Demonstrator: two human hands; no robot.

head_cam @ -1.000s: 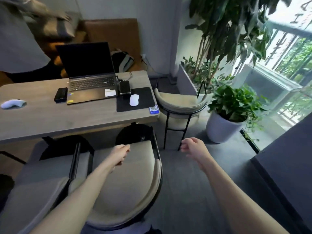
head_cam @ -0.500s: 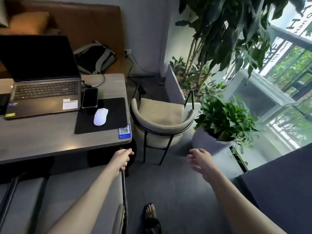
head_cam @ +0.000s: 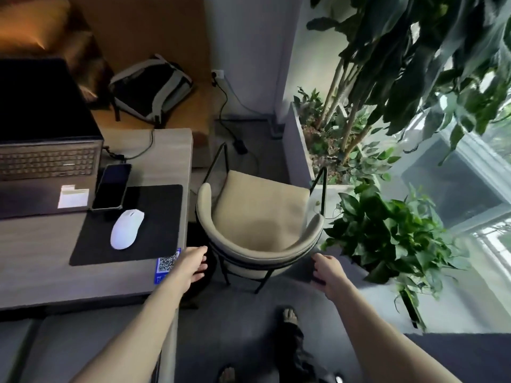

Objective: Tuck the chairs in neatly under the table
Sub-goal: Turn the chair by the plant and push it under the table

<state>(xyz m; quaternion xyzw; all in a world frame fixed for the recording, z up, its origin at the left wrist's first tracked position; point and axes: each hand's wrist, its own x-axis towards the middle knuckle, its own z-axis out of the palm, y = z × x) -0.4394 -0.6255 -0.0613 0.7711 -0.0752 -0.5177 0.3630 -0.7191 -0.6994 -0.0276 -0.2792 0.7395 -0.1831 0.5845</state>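
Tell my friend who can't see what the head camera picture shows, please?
Two bare hands, the left hand and the right hand, reach toward the curved back of a cream chair standing beside the end of a wooden table. The table holds a laptop, phone and white mouse; leafy potted plants stand on the chair's other side.

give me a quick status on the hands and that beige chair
Left hand and right hand open, either side of the backrest, empty. Beige chair stands off the table end, not tucked. Potted plant close beside it.
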